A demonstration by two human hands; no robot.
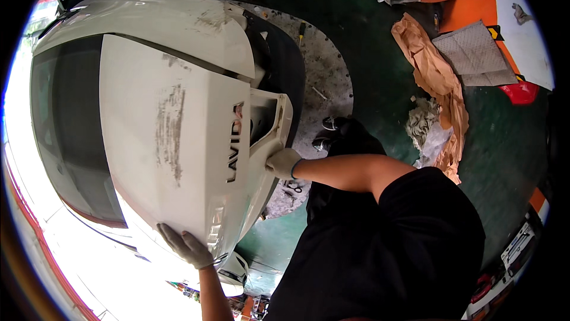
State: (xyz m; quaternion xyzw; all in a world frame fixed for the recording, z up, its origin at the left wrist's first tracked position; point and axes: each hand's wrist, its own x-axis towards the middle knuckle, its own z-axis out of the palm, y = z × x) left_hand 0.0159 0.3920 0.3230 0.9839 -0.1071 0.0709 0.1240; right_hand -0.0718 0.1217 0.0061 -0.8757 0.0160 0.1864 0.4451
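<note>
From above I see a white car boot lid (172,125), long axis running away from me; my gloved left hand (187,247) cups its near lower edge, fingers spread; my right hand (283,162) grips its right-hand rim, fingers curled.

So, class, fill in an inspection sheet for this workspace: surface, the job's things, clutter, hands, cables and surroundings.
Surface: dark green floor, dusty grey patch near the car.
Job's things: white car boot lid, paint scuffed, raised open.
Clutter: crumpled brown paper, grey quilted pad, pale rags, screwdriver.
Hands: gloved left hand under the lid's lower edge; gloved right hand gripping its side edge.
Cables: nothing seen.
Surroundings: orange and white panels.
</note>
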